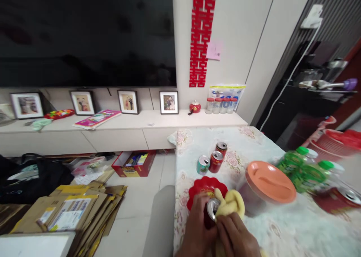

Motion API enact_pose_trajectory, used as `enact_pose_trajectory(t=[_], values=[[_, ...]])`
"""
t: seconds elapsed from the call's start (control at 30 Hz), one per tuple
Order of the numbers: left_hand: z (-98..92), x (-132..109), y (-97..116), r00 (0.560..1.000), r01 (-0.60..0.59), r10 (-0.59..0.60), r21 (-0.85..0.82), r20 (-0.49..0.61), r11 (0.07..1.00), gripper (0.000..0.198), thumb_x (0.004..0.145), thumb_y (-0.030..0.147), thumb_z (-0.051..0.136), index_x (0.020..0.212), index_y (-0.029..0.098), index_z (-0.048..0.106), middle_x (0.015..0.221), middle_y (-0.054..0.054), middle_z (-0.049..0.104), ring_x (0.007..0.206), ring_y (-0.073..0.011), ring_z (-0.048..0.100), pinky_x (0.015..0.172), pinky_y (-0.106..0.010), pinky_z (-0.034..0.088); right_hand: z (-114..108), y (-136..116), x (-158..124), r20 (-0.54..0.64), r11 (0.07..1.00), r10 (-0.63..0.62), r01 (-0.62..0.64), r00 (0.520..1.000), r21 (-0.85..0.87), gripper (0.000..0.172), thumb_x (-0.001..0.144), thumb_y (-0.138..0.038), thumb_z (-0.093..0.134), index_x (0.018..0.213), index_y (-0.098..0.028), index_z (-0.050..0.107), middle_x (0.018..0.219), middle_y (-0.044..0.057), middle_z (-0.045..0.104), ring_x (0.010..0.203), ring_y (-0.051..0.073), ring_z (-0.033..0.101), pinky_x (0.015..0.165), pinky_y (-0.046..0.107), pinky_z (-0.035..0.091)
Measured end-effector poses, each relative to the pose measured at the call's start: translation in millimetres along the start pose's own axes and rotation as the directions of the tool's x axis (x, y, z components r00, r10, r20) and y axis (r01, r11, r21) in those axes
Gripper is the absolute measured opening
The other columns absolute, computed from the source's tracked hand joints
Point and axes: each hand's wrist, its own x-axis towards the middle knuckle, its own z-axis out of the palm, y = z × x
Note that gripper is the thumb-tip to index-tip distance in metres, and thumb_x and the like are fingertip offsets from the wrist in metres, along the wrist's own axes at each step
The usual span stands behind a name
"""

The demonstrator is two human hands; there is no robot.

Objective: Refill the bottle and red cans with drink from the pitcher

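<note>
My left hand (197, 227) is wrapped round a dark red drink can (210, 213), its silver top tilted up. In my right hand (238, 236) is a bunched yellow cloth (232, 204), pressed against the can's side near its rim. Just beyond my hands lies a red scalloped dish (199, 185), partly covered by them. Behind it stand a green-and-white can (203, 165), a red can (216, 161) and a further dark red can (221, 148). The lower part of the held can is hidden by my fingers.
To the right stand a tub with an orange lid (270, 182), green-capped bottles (310, 170) and a large red can (338, 198). A floral tablecloth (273, 230) covers the table. Flattened cardboard (93, 212) and a red box (134, 163) lie on the floor at left.
</note>
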Motion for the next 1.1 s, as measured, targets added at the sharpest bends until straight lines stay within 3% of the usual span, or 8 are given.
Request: enact_pose_trajectory(t=[0.1, 0.2, 0.33, 0.5, 0.63, 0.8, 1.1], values=[[-0.1, 3.5, 14.5, 0.992, 0.114, -0.113, -0.019, 0.05, 0.993, 0.059, 0.071, 0.021, 0.076, 0.126, 0.022, 0.057, 0.134, -0.013, 0.067, 0.124, -0.0339, 0.065, 0.109, -0.054, 0.051, -16.6, -0.7, 3.3, 0.069, 0.996, 0.091, -0.091, 0.994, 0.002, 0.03, 0.109, -0.024, 0.041, 0.09, -0.023, 0.064, 0.079, 0.002, 0.062, 0.06, 0.011, 0.067, 0.058, 0.019, 0.055], [0.2, 4.6, 15.8, 0.993, 0.11, -0.111, 0.021, 0.046, 0.994, 0.056, 0.071, 0.023, 0.078, 0.122, 0.02, 0.057, 0.129, -0.013, 0.069, 0.122, -0.0336, 0.065, 0.108, -0.054, 0.051, -23.8, -3.9, 6.5, 0.099, 0.988, 0.154, -0.154, 0.983, -0.008, 0.029, 0.107, -0.02, 0.041, 0.086, -0.022, 0.061, 0.081, 0.002, 0.059, 0.063, 0.013, 0.066, 0.06, 0.021, 0.054], [0.8, 1.8, 14.7, 0.993, 0.11, -0.111, 0.031, 0.036, 0.993, 0.052, 0.073, 0.021, 0.078, 0.121, 0.022, 0.058, 0.123, -0.01, 0.07, 0.114, -0.03, 0.068, 0.102, -0.049, 0.054, -20.9, -14.0, 10.1, 0.11, 0.983, 0.179, -0.182, 0.978, 0.021, 0.027, 0.104, -0.018, 0.045, 0.082, -0.022, 0.061, 0.08, 0.001, 0.059, 0.06, 0.011, 0.062, 0.057, 0.021, 0.05], [1.0, 0.2, 13.5, 0.995, 0.099, -0.099, 0.032, -0.005, 0.995, 0.047, 0.075, 0.023, 0.078, 0.118, 0.022, 0.059, 0.123, -0.01, 0.071, 0.113, -0.0312, 0.069, 0.097, -0.048, 0.056, -15.1, -23.4, 12.5, 0.102, 0.985, 0.166, -0.17, 0.981, 0.026, 0.027, 0.103, -0.014, 0.045, 0.083, -0.021, 0.063, 0.078, 0.002, 0.06, 0.061, 0.013, 0.062, 0.057, 0.023, 0.05], [1.4, 0.2, 16.1, 0.993, 0.119, -0.118, 0.037, -0.014, 0.992, 0.049, 0.072, 0.023, 0.08, 0.117, 0.022, 0.06, 0.122, -0.009, 0.072, 0.113, -0.0308, 0.07, 0.098, -0.049, 0.058, -20.2, -14.8, 7.5, 0.126, 0.99, 0.137, -0.141, 0.982, 0.023, 0.029, 0.105, -0.016, 0.044, 0.081, -0.021, 0.061, 0.082, 0.003, 0.061, 0.066, 0.012, 0.064, 0.064, 0.021, 0.054], [2.0, 1.3, 21.0, 0.992, 0.126, -0.126, 0.021, 0.008, 0.992, 0.055, 0.073, 0.026, 0.083, 0.122, 0.022, 0.059, 0.124, -0.008, 0.071, 0.116, -0.0299, 0.069, 0.102, -0.05, 0.057, -24.3, 5.9, 5.1, 0.14, 0.992, 0.125, -0.123, 0.982, -0.023, 0.023, 0.105, -0.017, 0.047, 0.092, -0.021, 0.066, 0.083, 0.002, 0.058, 0.067, 0.012, 0.063, 0.064, 0.02, 0.053], [-1.2, 2.8, 18.0, 0.991, 0.132, -0.131, -0.027, 0.038, 0.991, 0.059, 0.073, 0.015, 0.078, 0.128, 0.022, 0.057, 0.131, -0.009, 0.069, 0.122, -0.0296, 0.067, 0.108, -0.053, 0.053, -13.4, 19.0, 34.3, 0.161, 0.985, 0.143, -0.157, 0.977, 0.076, 0.028, 0.106, -0.018, 0.047, 0.088, -0.019, 0.069, 0.087, 0.004, 0.061, 0.075, 0.014, 0.065, 0.07, 0.024, 0.053]])
